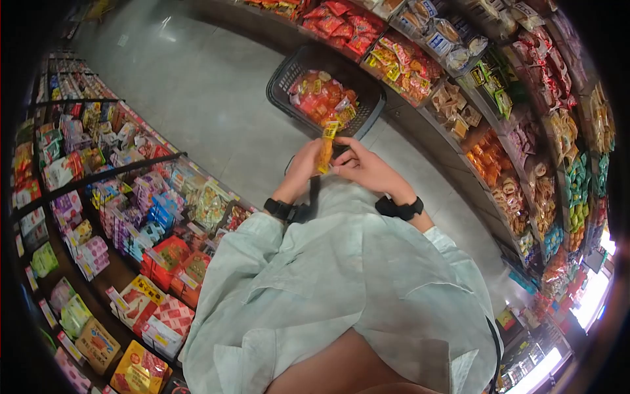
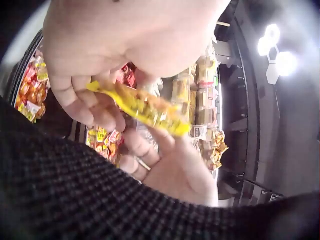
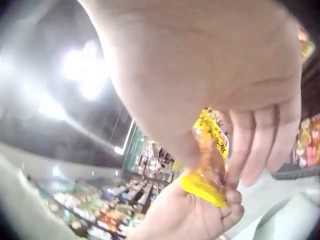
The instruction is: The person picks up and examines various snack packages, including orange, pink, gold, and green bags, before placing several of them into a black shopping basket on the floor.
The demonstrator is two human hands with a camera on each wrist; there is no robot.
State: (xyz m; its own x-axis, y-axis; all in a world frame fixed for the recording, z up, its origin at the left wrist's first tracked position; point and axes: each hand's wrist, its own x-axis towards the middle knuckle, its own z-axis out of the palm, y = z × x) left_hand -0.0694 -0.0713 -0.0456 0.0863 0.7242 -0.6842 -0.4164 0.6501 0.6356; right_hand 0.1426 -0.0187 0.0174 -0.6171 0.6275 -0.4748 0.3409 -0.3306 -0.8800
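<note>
A slim snack packet (image 1: 327,148), yellow at its ends with an orange-brown filling showing through, stands between both hands over the front of the body. My left hand (image 1: 303,164) grips it from the side, fingers curled near it in the left wrist view. From the other side, the thumb and fingers of my right hand (image 1: 371,172) pinch at the packet (image 3: 212,155). Its yellow end (image 3: 202,190) lies against the left hand (image 3: 192,217) in the right wrist view. Just ahead on the floor is a dark shopping basket (image 1: 282,98) with several orange and red packets (image 1: 318,95) inside.
Tiered shelves of bagged snacks (image 1: 485,157) curve along the right, close beside the basket. On the left, long shelves hold boxed and bagged goods (image 1: 151,203). Grey floor (image 1: 197,98) runs between them. Both wrists wear black bands (image 1: 399,207).
</note>
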